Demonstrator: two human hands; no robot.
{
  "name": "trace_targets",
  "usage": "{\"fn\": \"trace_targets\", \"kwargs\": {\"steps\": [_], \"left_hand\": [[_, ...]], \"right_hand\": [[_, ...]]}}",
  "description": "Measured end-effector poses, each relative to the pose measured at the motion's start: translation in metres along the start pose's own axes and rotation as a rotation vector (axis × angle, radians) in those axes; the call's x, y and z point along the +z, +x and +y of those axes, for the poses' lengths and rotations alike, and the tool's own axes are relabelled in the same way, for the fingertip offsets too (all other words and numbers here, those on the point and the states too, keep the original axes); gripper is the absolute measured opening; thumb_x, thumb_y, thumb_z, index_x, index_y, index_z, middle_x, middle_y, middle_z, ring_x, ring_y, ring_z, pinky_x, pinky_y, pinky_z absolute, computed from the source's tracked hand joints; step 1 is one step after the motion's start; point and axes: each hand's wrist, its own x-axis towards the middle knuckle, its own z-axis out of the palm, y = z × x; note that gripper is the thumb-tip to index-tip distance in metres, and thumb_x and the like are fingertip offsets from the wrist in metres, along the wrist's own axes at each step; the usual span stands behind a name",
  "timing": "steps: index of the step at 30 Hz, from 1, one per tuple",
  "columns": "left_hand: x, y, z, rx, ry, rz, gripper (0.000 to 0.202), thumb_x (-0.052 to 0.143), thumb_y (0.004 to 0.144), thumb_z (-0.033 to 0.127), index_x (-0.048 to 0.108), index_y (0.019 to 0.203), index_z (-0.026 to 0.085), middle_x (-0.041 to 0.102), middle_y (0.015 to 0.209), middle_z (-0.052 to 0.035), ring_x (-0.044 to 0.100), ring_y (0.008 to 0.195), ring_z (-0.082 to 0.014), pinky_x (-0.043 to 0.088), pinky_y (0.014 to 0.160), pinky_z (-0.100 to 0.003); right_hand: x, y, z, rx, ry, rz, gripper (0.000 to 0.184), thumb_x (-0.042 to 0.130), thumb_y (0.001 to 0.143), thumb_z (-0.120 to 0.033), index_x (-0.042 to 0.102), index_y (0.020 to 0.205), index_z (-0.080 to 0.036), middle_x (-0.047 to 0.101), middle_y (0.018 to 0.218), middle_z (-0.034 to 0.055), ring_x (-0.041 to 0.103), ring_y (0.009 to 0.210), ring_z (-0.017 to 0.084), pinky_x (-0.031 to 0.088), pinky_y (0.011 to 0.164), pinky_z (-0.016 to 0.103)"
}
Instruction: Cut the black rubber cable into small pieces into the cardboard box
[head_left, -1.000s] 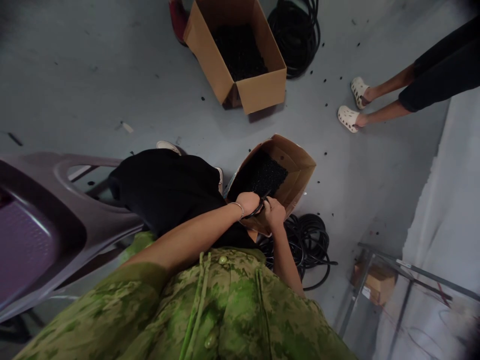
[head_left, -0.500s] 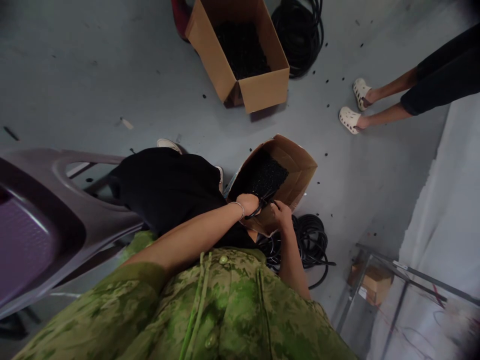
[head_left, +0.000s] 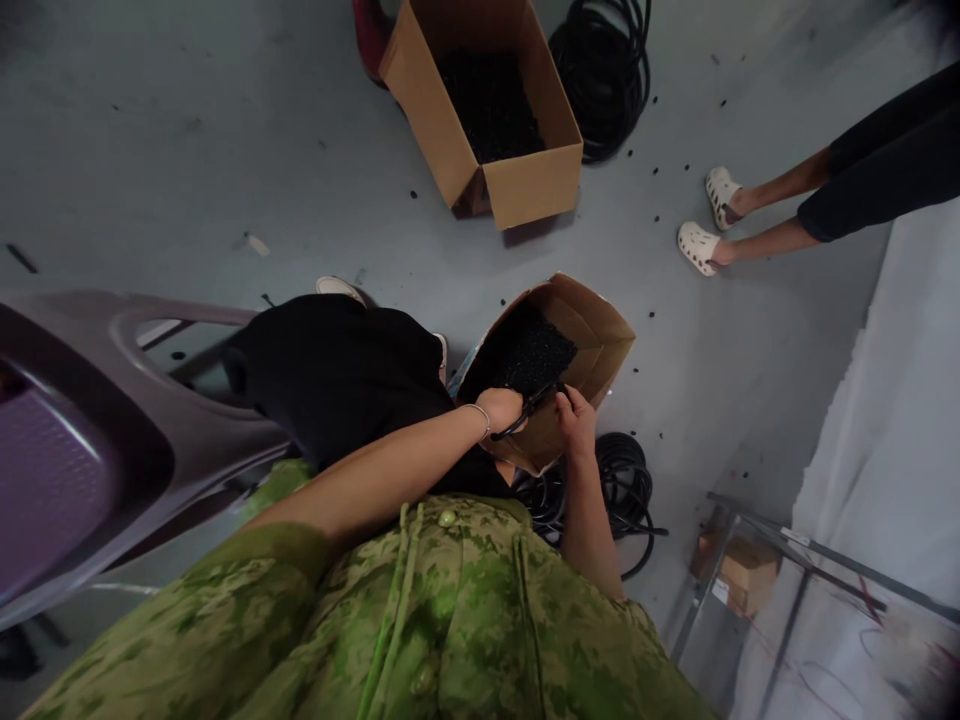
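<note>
My left hand (head_left: 501,408) is closed around black scissors (head_left: 517,424), whose looped handle shows below the fingers; the blades are hard to make out. Close by on the right, my right hand (head_left: 576,422) pinches the end of a black hose (head_left: 561,388) near the scissors. Both hands are over the near side of an open cardboard box (head_left: 596,335). Many small black cut pieces (head_left: 536,350) lie heaped inside it. Beneath my right forearm is a coil of black hose (head_left: 626,480) on the floor.
A larger cardboard box (head_left: 532,190) of black pieces stands ahead, beside another hose coil (head_left: 604,80). A person in white clogs (head_left: 699,248) stands at right. At left is a purple-seated chair (head_left: 52,490); at lower right, a metal frame (head_left: 750,520). Black bits dot the floor.
My right hand has shifted slightly to the right and forward, with the hose end. My left hand stays nearly in place, still gripping the scissors.
</note>
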Motion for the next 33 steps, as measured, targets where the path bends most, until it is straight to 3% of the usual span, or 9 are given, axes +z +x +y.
{"fn": "trace_targets", "kwargs": {"steps": [16, 26, 33], "left_hand": [[0.010, 0.007, -0.004, 0.060, 0.041, 0.050, 0.041, 0.051, 0.087, 0.038, 0.070, 0.110, 0.010, 0.072, 0.108, -0.0185, 0.070, 0.100, -0.0297, 0.053, 0.082, -0.031], [0.008, 0.006, -0.003, 0.049, 0.053, 0.043, 0.039, 0.052, 0.087, 0.035, 0.073, 0.106, 0.008, 0.072, 0.106, -0.0208, 0.070, 0.099, -0.0308, 0.053, 0.083, -0.033], [0.009, 0.003, -0.002, 0.077, 0.110, 0.052, 0.036, 0.055, 0.086, 0.033, 0.076, 0.100, 0.007, 0.074, 0.098, -0.0221, 0.071, 0.093, -0.0310, 0.055, 0.081, -0.034]], "right_hand": [[0.011, -0.007, 0.002, -0.042, 0.051, -0.110, 0.031, 0.049, 0.084, -0.046, 0.064, 0.084, -0.018, 0.065, 0.072, 0.0013, 0.055, 0.060, 0.014, 0.048, 0.065, 0.026], [0.013, -0.007, 0.001, -0.090, 0.024, -0.132, 0.028, 0.049, 0.085, -0.042, 0.064, 0.078, -0.020, 0.064, 0.069, 0.0007, 0.056, 0.059, 0.014, 0.048, 0.064, 0.026], [0.012, -0.008, 0.005, -0.093, 0.002, -0.139, 0.030, 0.051, 0.085, -0.043, 0.068, 0.085, -0.018, 0.066, 0.071, 0.0016, 0.054, 0.058, 0.014, 0.048, 0.062, 0.026]]}}
